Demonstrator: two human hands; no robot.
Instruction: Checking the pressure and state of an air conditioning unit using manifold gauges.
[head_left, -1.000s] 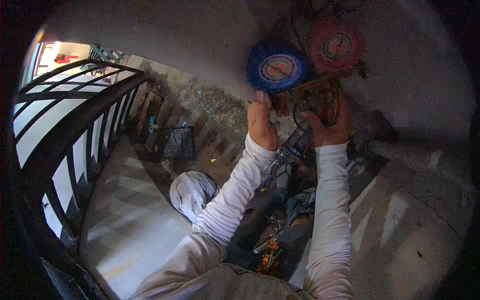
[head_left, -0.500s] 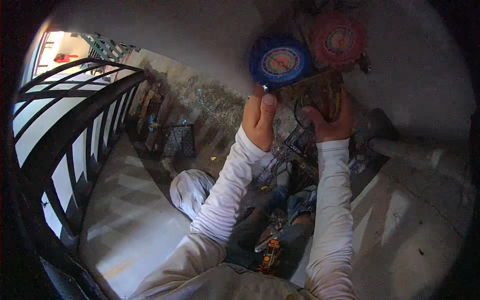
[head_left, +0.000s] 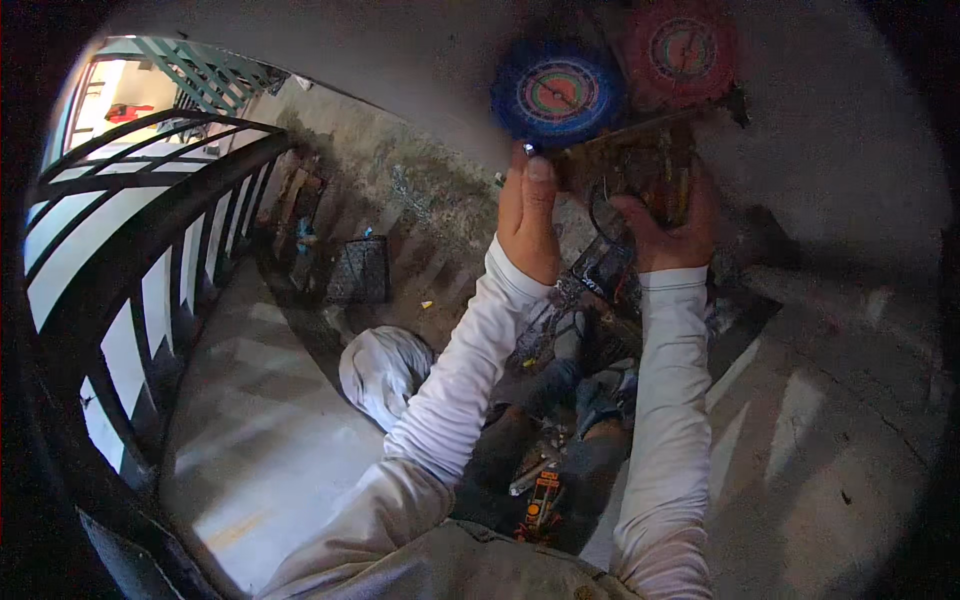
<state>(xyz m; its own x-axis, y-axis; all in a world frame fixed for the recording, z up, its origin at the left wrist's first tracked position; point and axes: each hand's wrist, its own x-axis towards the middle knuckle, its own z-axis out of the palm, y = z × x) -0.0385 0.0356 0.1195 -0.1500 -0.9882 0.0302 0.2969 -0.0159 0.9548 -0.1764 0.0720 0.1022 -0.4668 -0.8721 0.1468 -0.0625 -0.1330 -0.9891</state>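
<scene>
A manifold gauge set is held up in front of me, with a blue gauge (head_left: 558, 92) on the left and a red gauge (head_left: 684, 52) on the right. My left hand (head_left: 530, 215) is closed at the left end of the manifold, just under the blue gauge, thumb pressed up against it. Lower on the right, my right hand (head_left: 678, 225) wraps the manifold's underside below the red gauge. Shadow hides most of the right fingers and the fittings between my hands. A dark looped hose or cable hangs between the two hands.
Black metal railing (head_left: 160, 230) curves along the left. A pale cloth bundle (head_left: 385, 375) lies beside my left forearm. An orange and black device (head_left: 541, 500) rests at my lap. Farther off are a dark flat box (head_left: 360, 270) and a stained wall (head_left: 400, 165).
The gauge set and both hands sit slightly higher in the picture, and the view has shifted a little. My grip looks unchanged.
</scene>
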